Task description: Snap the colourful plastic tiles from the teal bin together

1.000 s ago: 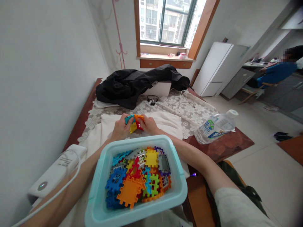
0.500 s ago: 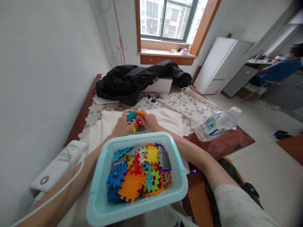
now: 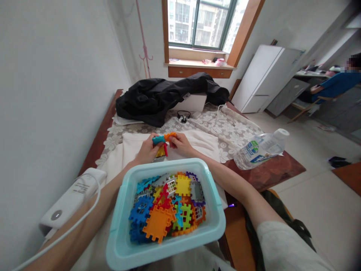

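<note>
My left hand (image 3: 147, 149) is closed around a small assembly of interlocking plastic building tiles, gripping it by a teal tile (image 3: 158, 139). Red and yellow tiles (image 3: 161, 151) hang beneath, partly covered by my fingers. On the other side my right hand (image 3: 180, 144) pinches an orange tile (image 3: 170, 136) that meets the teal one along its edge; whether the two are fully locked cannot be seen. Both hands are just beyond a light-blue plastic basket (image 3: 166, 164), which holds many loose notched tiles, among them an orange square tile (image 3: 157, 224) and a yellow tile (image 3: 183, 185).
A clear water bottle (image 3: 258, 148) stands tilted in view at the right table edge. At left lies a white power strip (image 3: 75, 195) with a cable. Behind are a black jacket (image 3: 152, 99) and black earphones (image 3: 183, 117). A person in blue (image 3: 335, 88) sits far right.
The assembly has turned in my hands, so the teal and orange tiles show more edge-on and the red tile stands upright. My right hand has shifted slightly to the right.
</note>
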`<state>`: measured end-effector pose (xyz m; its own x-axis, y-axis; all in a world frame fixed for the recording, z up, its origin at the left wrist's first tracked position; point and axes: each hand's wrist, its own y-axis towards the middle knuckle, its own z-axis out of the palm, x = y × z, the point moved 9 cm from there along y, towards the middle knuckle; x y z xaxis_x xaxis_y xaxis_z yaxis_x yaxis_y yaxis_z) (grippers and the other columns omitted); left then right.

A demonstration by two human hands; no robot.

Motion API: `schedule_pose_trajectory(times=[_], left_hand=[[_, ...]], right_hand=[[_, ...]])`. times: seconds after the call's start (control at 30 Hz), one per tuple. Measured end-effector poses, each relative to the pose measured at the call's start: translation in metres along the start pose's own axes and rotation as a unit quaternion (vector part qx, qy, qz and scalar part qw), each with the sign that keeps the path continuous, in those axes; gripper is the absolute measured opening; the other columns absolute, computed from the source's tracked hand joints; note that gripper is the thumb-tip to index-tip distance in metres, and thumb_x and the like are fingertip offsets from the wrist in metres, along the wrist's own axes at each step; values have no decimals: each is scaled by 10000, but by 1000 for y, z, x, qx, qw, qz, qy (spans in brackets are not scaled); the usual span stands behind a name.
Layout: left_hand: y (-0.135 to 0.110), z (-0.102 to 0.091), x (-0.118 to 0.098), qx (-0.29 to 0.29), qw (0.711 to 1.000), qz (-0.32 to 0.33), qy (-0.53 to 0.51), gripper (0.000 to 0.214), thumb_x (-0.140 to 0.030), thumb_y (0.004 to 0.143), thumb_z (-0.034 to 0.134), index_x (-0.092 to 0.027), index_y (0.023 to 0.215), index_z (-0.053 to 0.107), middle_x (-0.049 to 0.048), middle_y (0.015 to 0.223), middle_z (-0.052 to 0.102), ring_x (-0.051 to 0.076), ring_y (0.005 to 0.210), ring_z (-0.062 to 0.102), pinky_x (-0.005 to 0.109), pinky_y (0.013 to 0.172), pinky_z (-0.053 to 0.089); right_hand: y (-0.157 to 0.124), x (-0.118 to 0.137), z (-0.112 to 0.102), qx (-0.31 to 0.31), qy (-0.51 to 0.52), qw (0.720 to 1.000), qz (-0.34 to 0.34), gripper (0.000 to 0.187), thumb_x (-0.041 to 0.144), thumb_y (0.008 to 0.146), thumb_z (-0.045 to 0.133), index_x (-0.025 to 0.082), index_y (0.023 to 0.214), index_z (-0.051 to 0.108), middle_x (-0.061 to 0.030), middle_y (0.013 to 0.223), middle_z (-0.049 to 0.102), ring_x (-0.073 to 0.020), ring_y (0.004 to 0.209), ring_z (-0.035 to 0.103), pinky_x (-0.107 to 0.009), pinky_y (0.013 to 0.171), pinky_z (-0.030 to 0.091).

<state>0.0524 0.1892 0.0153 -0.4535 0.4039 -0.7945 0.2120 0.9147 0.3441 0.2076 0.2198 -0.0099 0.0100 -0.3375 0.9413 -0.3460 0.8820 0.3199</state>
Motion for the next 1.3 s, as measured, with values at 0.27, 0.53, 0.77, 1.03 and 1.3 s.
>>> schedule_pose_trajectory(times=[0.27,0.53,0.77,1.03,1.3], left_hand=[[-3,13,2,50,992,-46,-108,305,-466,915,729,-242,1022,553,11,863,749,162,612,600,266,557,450],[4,6,0,58,986,-76,-138,400,-546,828,812,-228,892,578,30,791,767,171,569,604,278,517,437],[4,11,6,70,988,-71,-119,467,-666,900,719,-220,1008,631,71,878,805,285,829,777,363,731,568],[-2,13,11,77,994,-68,26,517,-647,1069,442,-223,1344,548,60,857,837,239,718,735,306,655,516],[-2,-1,17,22,995,-93,8,601,-759,1041,391,-240,1259,599,56,862,838,213,628,699,294,597,496]], right_hand=[[5,-15,3,61,143,986,64,627,792,843,725,193,710,593,7,549,598,-107,468,472,-228,452,330],[6,-25,0,60,250,958,126,490,636,863,780,159,793,693,20,525,570,-114,474,463,-235,493,395],[7,-1,-1,33,142,989,8,503,661,753,884,173,836,794,-74,1162,767,-193,975,668,-286,864,552],[8,-18,-6,-2,144,988,63,547,703,729,884,177,848,789,-46,877,793,-188,818,666,-307,798,567],[24,47,-21,-6,237,972,3,483,590,739,924,181,972,816,-86,1029,802,-214,967,716,-325,857,588]])
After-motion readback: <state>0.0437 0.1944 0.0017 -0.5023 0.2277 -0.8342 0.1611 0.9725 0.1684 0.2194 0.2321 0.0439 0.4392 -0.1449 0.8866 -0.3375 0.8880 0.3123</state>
